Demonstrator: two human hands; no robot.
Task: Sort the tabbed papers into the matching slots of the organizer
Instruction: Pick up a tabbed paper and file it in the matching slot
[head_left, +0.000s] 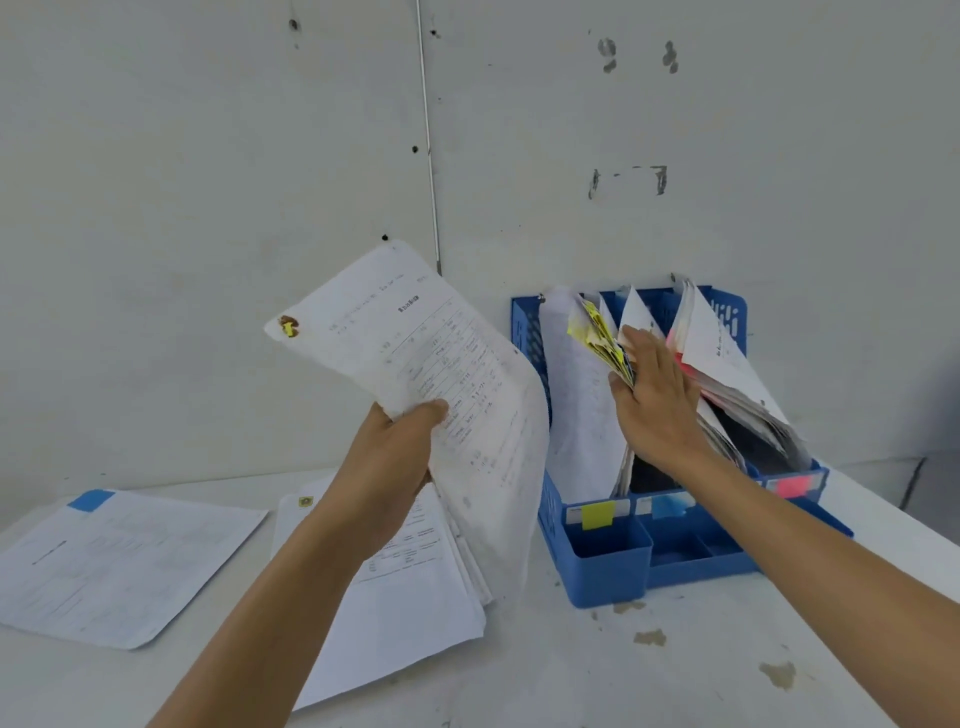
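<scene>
Head view, left hand gripping yellow-tabbed sheet left of organizer, right hand flat among its papers

Bright, flat, even light, the pale wall nearly washed out, only faint soft shadows on the table. Wide-angle bending bows the edges, and everything's slightly soft, print on the held sheet unreadable.
</scene>
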